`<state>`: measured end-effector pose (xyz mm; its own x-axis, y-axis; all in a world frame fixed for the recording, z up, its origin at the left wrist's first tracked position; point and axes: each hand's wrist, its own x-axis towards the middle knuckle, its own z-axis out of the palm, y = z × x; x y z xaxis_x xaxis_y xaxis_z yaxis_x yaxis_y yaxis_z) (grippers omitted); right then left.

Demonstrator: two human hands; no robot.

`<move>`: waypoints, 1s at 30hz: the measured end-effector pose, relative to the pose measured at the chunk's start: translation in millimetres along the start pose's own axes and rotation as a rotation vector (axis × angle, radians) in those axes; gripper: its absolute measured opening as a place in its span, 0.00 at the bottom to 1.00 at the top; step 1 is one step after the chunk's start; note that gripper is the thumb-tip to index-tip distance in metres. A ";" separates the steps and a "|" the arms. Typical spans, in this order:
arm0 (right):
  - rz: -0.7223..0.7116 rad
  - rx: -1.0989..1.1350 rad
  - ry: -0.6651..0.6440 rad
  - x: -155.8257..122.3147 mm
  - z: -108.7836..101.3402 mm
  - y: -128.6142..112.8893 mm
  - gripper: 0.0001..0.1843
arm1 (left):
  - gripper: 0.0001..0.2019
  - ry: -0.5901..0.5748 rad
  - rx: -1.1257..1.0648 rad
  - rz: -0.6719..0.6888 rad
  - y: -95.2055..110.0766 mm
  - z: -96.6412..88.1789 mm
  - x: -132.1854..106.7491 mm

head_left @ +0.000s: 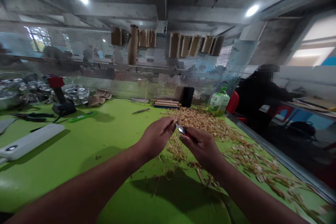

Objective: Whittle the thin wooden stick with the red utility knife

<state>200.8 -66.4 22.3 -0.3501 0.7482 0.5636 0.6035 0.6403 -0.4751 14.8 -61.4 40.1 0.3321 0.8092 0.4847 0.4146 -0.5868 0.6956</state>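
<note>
My left hand (157,136) is closed on a small piece of pale wood (175,121), of which only the tip shows between thumb and fingers. In my right hand (202,145) is a knife (181,129) with a short shiny blade and a bit of red handle showing. The blade points left, close to the wood tip; whether they touch I cannot tell. Both hands are raised over the green table. Curled wood shavings (207,122) lie heaped behind and to the right of them.
Behind the hands are a slim pointed tool (141,111), stacked wood strips (166,104), a black phone-like slab (187,97) and a green tea bottle (219,102). Leftward are a cordless drill (61,96), pliers (34,116), a green cutter (82,116) and a white bar (34,141). A person (262,94) sits at right.
</note>
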 end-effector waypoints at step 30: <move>0.001 -0.082 0.119 -4.8 8.5 -6.9 0.16 | 0.19 0.182 0.361 0.078 0.7 6.7 -9.2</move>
<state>192.2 -72.9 17.1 -0.2653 0.7197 0.6416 0.6622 0.6197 -0.4214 17.7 -69.5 32.5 0.2322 0.7348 0.6373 0.6757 -0.5931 0.4377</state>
